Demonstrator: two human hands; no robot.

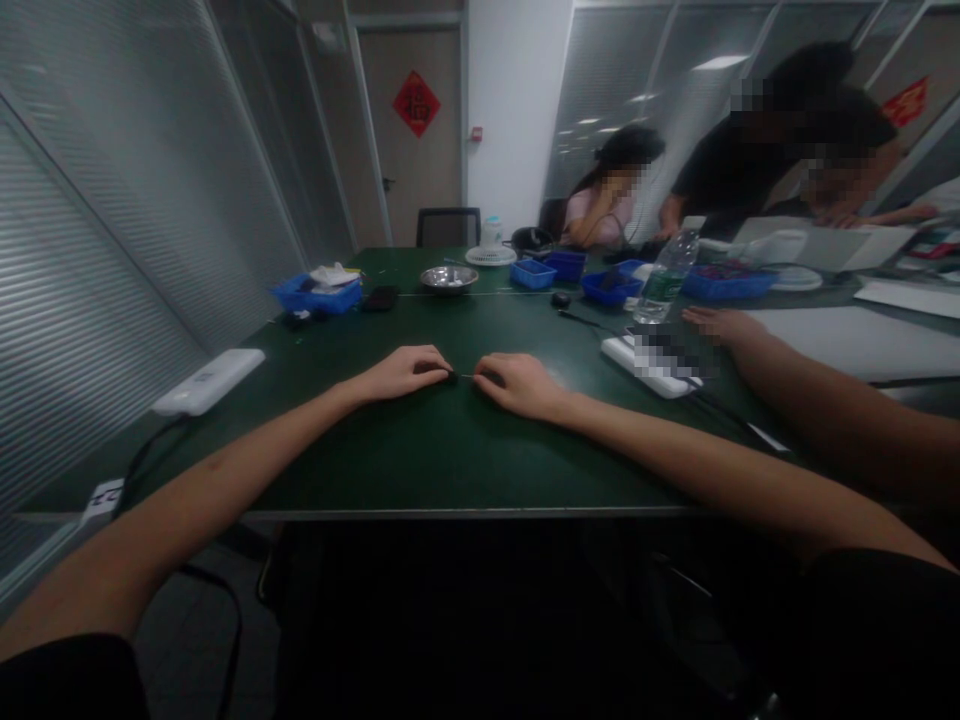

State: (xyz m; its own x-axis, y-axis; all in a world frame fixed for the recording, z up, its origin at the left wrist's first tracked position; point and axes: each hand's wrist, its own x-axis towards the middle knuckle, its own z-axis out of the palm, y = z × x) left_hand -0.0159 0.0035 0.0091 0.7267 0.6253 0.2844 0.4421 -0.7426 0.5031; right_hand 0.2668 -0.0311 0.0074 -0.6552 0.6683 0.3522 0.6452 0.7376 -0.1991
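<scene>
My left hand [409,373] rests low over the green tabletop with thumb and fingers pinched together. At its fingertips is a small black piece [452,378], too small and dim to name. Just to the right, my right hand [521,384] is closed too, its fingers curled round a thin, pale, rod-like tool [467,376]. The rod's tip points left at the black piece, and a narrow gap seems to lie between them. Most of the tool is hidden inside the right hand.
Beyond my hands stand a metal bowl [448,281] and blue trays [319,293]. White power strips [210,381] lie on both sides. A water bottle [666,280] stands at right, near another person's arm [810,370]. More people are at the far right. The table's front edge [480,514] runs below my hands.
</scene>
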